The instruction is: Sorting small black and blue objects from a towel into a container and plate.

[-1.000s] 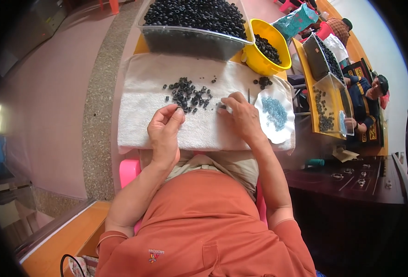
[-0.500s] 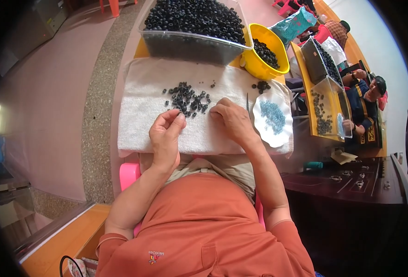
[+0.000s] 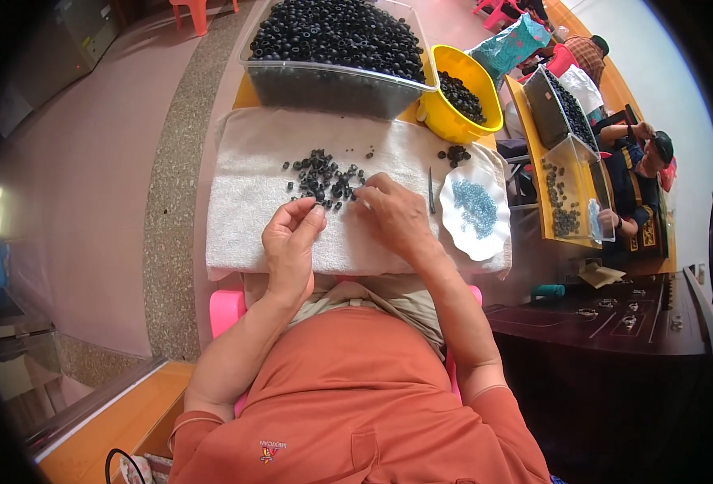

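My left hand [image 3: 293, 242] pinches a small black ring-shaped part [image 3: 318, 204] between thumb and forefinger, just below a loose pile of the same black parts [image 3: 322, 171]. At the pile's right edge is my right hand [image 3: 397, 216], its fingers bent and drawn together. Whatever its fingertips hold, if anything, is hidden. Both hands are over a white towel [image 3: 243, 194]. A white scalloped plate [image 3: 485, 248] with small clear blue pieces [image 3: 475, 206] lies to the right. Between plate and right hand rests a thin dark pointed tool [image 3: 431, 190], possibly tweezers.
Behind the towel stand a large clear tub [image 3: 332, 85] full of black parts and a yellow basin [image 3: 487, 77] holding more. A small black cluster [image 3: 455, 155] sits above the plate. At the right, another person [image 3: 642, 165] works at a separate table [image 3: 543, 211].
My right hand has moved slightly left, up to the pile's edge. The left hand stays nearly in place, still pinching the black part.
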Available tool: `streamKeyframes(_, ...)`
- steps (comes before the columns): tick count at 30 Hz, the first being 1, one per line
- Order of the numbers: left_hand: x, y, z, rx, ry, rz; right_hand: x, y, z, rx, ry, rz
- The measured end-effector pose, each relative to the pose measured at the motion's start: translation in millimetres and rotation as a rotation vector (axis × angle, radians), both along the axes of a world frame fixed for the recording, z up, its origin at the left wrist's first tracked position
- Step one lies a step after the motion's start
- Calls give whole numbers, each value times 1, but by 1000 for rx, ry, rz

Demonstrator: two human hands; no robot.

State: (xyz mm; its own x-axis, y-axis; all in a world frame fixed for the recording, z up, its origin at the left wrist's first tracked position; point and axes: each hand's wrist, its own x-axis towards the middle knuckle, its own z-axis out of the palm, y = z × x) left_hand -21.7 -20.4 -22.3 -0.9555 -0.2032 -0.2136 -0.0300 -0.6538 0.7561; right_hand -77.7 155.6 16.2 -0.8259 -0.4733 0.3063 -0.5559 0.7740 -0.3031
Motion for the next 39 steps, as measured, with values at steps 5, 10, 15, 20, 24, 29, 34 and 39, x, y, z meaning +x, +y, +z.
streamKeyframes(5,0,0,0,10,0,0,-2,-2,-1,75,17,3)
streamKeyframes(10,-1,0,0,-2,5,-6,-3,7,-6,24,25,3)
streamKeyframes(15,0,0,0,-25,1,-16,2,9,-6,-40,-1,-20)
streamKeyframes(20,1,1,1,-43,7,-21,4,0,7,83,-6,-40)
streamKeyframes(24,1,2,3,-28,8,-19,2,4,6,120,-56,-29)
streamKeyframes(29,0,2,2,-22,10,-5,6,16,6,24,-58,15)
streamKeyframes(34,0,2,1,-15,15,-22,18,42,2,-121,51,-103)
streamKeyframes(39,2,3,3,-42,-6,-33,31,86,6,-78,61,-209)
